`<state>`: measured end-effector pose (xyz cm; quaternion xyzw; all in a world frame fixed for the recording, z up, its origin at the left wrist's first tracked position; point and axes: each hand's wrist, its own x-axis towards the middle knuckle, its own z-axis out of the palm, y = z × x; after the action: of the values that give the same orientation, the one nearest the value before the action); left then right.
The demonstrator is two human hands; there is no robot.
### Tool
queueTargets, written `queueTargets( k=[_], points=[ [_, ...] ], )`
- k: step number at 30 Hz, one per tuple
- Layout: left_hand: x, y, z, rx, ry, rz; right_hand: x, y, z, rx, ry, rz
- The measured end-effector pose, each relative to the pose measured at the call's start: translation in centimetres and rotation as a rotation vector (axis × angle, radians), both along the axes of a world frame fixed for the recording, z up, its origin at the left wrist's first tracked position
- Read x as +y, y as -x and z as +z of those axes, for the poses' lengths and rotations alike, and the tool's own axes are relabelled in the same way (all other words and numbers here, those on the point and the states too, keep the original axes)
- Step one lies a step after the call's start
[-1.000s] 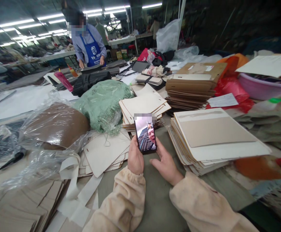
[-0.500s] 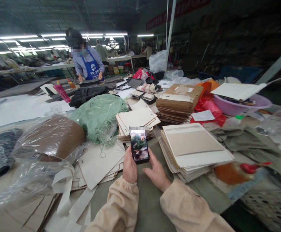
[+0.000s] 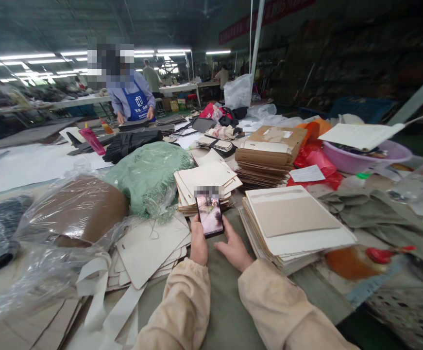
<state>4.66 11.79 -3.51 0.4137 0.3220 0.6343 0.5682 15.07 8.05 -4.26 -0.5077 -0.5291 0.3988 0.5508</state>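
Note:
A dark smartphone [image 3: 210,216] is held up in front of me, its lit screen showing a pinkish picture. My left hand [image 3: 198,243] is closed around its left edge. My right hand [image 3: 236,249] presses its fingers against the right edge, with the thumb stretched out free below the screen; some of its fingertips are hidden. Just beyond the phone lies a stack of cream panels [image 3: 207,179]. Right of my right hand is a taller pile of white and grey sheets [image 3: 296,218]. Loose cream panels [image 3: 153,248] spread out to the left of my left hand.
A green fringed cloth bundle [image 3: 149,175] and a plastic-wrapped brown piece [image 3: 87,209] lie at left. Brown boards [image 3: 264,167] and a purple basin [image 3: 371,158] stand farther right. A red-capped bottle of amber liquid [image 3: 353,262] lies near right. Across the table stands a person in a blue apron [image 3: 137,104].
The phone's screen has switched from a dark greenish picture to a lighter pinkish one. Both hands and the phone sit slightly higher in view. Their hold looks the same.

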Motion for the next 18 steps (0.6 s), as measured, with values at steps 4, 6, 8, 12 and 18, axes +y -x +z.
queueTargets(
  k=[4,6,8,12,18],
  points=[
    [-0.2,0.1,-0.1,0.083,-0.004,0.03,0.0,0.0,0.0,-0.044,0.033,-0.011],
    [-0.4,0.1,0.1,0.134,0.007,0.061,-0.1,0.0,0.2,-0.069,0.048,-0.012],
    [-0.5,0.1,0.2,0.173,0.022,0.093,-0.1,-0.1,0.4,-0.094,0.061,-0.009],
    [-0.5,0.2,0.5,0.168,0.052,0.135,-0.2,-0.2,0.6,-0.13,0.076,-0.006],
    [-0.7,0.3,1.7,0.141,0.047,0.093,-0.6,-0.1,0.0,-0.172,0.066,-0.032]
  ],
)
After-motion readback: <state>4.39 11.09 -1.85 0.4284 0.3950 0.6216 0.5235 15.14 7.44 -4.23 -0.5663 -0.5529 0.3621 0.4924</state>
